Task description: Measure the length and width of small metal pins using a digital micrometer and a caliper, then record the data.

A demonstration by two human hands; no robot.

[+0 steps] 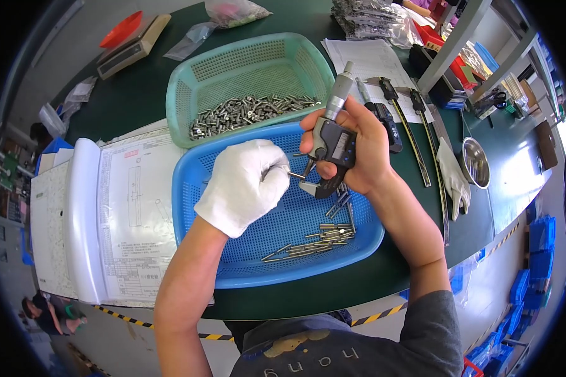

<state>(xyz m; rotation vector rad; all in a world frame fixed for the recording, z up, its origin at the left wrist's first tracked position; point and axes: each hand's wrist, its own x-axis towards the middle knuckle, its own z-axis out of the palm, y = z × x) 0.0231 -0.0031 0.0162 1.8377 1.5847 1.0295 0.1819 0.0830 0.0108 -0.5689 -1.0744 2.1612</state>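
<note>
My left hand (pixel 242 185), in a white glove, is closed with its fingertips pinching a thin metal pin (pixel 297 176). The pin's free end lies at the jaws of a digital micrometer (pixel 338 146); whether both jaws touch it is too small to tell. Bare, my right hand (pixel 372 151) wraps round the micrometer, its silver thimble pointing up and away. Both hands are over a blue perforated basket (pixel 283 274). Loose metal pins (pixel 314 244) lie in its near right part. Behind it, a green basket (pixel 251 58) holds a heap of short metal pins (pixel 251 114).
To the left lies a technical drawing (pixel 135 213) in a clear sleeve. Two digital calipers (pixel 410 138), another micrometer (pixel 385 122), a white glove (pixel 453 173) and a metal bowl (pixel 475 162) lie to the right. A scale (pixel 134 47) with a red tray stands far left.
</note>
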